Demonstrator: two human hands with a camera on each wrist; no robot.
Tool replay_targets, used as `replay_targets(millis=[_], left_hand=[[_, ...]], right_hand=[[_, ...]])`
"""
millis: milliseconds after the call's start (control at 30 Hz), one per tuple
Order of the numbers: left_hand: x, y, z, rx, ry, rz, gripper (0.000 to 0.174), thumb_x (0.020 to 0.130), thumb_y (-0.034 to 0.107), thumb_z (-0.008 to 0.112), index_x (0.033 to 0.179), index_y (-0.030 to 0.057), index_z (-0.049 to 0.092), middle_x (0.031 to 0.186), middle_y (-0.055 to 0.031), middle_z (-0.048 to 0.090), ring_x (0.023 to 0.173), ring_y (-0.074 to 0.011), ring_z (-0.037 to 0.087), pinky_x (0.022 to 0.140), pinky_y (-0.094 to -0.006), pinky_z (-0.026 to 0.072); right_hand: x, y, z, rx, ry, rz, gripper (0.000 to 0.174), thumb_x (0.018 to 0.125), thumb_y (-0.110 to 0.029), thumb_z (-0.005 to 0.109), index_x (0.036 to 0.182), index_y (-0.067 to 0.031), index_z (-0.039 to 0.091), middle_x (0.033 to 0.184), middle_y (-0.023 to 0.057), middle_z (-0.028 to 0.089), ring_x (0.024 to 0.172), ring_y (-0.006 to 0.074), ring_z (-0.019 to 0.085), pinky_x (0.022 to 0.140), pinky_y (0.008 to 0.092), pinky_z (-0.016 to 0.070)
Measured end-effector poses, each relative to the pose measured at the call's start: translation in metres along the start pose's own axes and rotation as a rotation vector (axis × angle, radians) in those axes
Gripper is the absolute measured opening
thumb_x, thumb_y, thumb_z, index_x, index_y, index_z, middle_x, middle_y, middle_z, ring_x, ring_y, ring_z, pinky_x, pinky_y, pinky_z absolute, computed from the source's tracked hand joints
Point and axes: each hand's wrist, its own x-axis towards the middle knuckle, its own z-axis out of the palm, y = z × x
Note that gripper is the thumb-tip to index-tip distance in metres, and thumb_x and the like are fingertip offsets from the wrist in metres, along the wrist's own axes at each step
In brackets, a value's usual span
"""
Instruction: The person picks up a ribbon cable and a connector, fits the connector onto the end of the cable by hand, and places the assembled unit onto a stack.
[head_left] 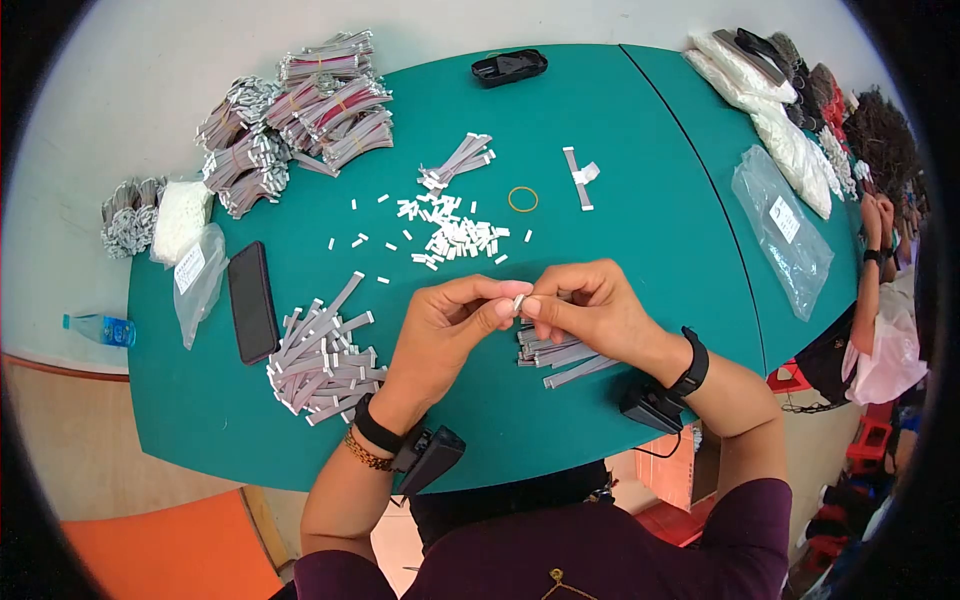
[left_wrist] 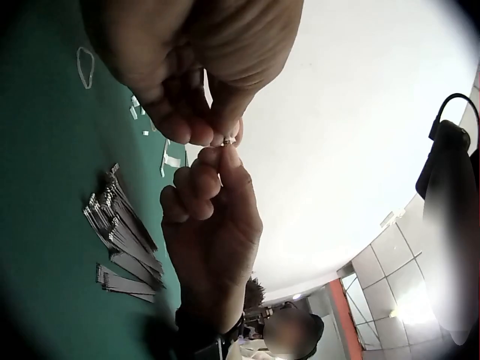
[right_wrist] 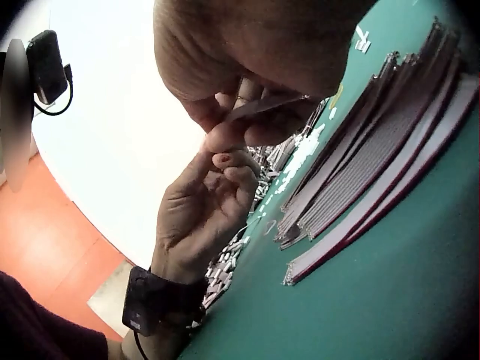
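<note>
Both hands meet above the green table, fingertips together. My left hand pinches a small pale piece between thumb and index finger. From the other side my right hand grips a grey ribbon cable, seen in the right wrist view passing between its fingers. The point where the fingertips meet is mostly hidden. Under the right hand lies a bundle of grey ribbon cables. A heap of small white connectors is spread beyond the hands, and a loose pile of cables lies left of the left hand.
A black phone lies at the left, near bundled cables. Farther back are a yellow rubber band, a taped cable and a black pouch. Plastic bags are at the right, where another person's arm shows.
</note>
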Motion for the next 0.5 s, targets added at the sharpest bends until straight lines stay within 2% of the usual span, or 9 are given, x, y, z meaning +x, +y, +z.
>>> replay_targets(millis=[167,500], left_hand=[[-0.0008,0.0053,0.0042,0.003,0.027,-0.009,0.018,0.086,0.008,0.062,0.103,-0.0001,0.065,0.092,-0.0046,0.066,0.086,-0.0082,0.059,0.076,-0.0226,0.0471],[-0.0029,0.0015,0.0074,0.004,0.104,-0.022,0.018,0.082,0.001,0.063,0.1,-0.0011,0.064,0.091,-0.0061,0.066,0.083,-0.0092,0.059,0.075,-0.022,0.047]], right_hand=[[-0.0005,0.0033,0.0013,0.006,0.017,-0.025,0.016,0.089,-0.017,0.061,0.08,-0.0042,0.064,0.064,-0.0011,0.059,0.057,0.0017,0.051,0.049,0.0171,0.0398],[-0.0003,0.0037,0.0037,0.005,0.009,-0.026,0.017,0.089,-0.017,0.061,0.079,-0.0034,0.063,0.064,-0.0015,0.059,0.057,0.0015,0.05,0.049,0.017,0.0384]])
